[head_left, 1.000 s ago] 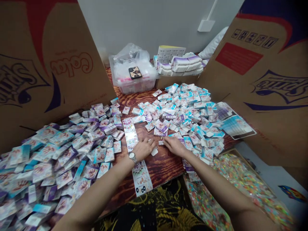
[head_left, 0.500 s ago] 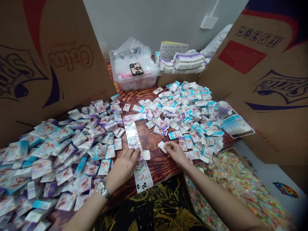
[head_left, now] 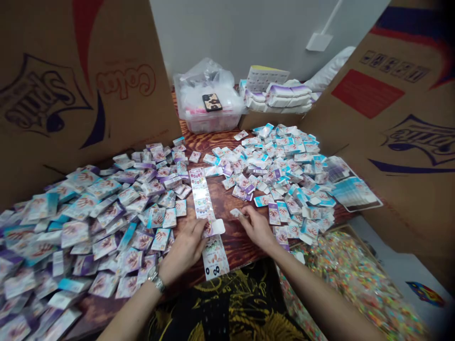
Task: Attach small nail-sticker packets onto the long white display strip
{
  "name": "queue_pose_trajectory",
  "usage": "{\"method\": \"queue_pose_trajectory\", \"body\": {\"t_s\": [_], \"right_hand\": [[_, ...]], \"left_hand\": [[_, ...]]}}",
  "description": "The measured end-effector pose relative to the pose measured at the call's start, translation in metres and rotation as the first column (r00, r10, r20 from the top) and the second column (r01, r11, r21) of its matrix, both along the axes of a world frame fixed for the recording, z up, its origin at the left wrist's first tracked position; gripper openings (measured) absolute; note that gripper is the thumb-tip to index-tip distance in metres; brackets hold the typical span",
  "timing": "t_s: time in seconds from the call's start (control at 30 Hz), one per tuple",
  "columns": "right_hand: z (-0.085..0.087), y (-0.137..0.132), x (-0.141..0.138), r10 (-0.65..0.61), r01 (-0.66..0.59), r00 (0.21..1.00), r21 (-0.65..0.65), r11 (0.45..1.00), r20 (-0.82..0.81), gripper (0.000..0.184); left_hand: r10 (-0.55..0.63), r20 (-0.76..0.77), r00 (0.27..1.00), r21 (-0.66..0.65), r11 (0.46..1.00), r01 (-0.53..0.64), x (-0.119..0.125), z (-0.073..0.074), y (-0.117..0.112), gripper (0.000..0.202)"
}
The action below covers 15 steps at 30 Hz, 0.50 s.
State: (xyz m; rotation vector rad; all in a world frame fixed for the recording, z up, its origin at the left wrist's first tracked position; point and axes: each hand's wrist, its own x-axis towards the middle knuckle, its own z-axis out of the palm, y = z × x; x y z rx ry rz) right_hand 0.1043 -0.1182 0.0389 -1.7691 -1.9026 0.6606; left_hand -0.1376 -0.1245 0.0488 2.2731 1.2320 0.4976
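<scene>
Through the head camera I'm seeing the left hand [head_left: 183, 252] curling closed over a glossy printed strip [head_left: 202, 201], its fingers [head_left: 197, 227] gripping the strip near a white folded card [head_left: 217, 227] that is sitting at the strip's edge. The strip is lying lengthwise on a wood-grained counter [head_left: 231, 244], running out from under the hand toward the far pile. A metal wristwatch [head_left: 156, 283] is circling the left wrist. The right hand [head_left: 258, 229] is partly closed, with its fingertips [head_left: 245, 213] pinching a small white card [head_left: 235, 212] just above the counter. Loose hand-printed packets are spreading in two heaps, a large one [head_left: 88, 237] beside the left hand and another [head_left: 280, 173] beyond the right hand. Farther off, a clear plastic bin [head_left: 208, 121] is holding a phone [head_left: 212, 102] on its lid, next to stacked packs [head_left: 280, 98]. Cardboard sheets printed with Sprite logos [head_left: 408, 142] are standing along both sides, and a tray of multicoloured pieces [head_left: 341, 279] is sitting below the counter's right edge.
</scene>
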Motion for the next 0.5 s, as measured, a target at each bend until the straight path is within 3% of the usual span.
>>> {"method": "queue_pose_trajectory", "body": {"t_s": [0.1, 0.2, 0.33, 0.5], "right_hand": [[0.026, -0.001, -0.011, 0.226, -0.217, 0.974, 0.225, 0.95, -0.013, 0.014], [0.037, -0.001, -0.017, 0.411, -0.452, 0.892, 0.367, 0.813, 0.188, 0.018], [0.039, 0.003, -0.016, 0.493, -0.697, 0.704, 0.362, 0.619, 0.511, 0.024], [0.049, 0.009, -0.016, 0.552, -0.827, 0.554, 0.335, 0.452, 0.623, 0.023]], "left_hand": [[0.035, 0.09, 0.995, -0.093, 0.995, -0.026, -0.001, 0.001, -0.001, 0.041], [0.06, 0.141, 0.988, -0.149, 0.988, -0.039, -0.002, 0.004, -0.001, 0.039], [0.048, 0.149, 0.988, -0.181, 0.983, -0.02, -0.004, 0.007, -0.004, 0.038], [0.039, 0.124, 0.992, -0.174, 0.985, -0.017, -0.003, 0.011, -0.007, 0.038]]}}
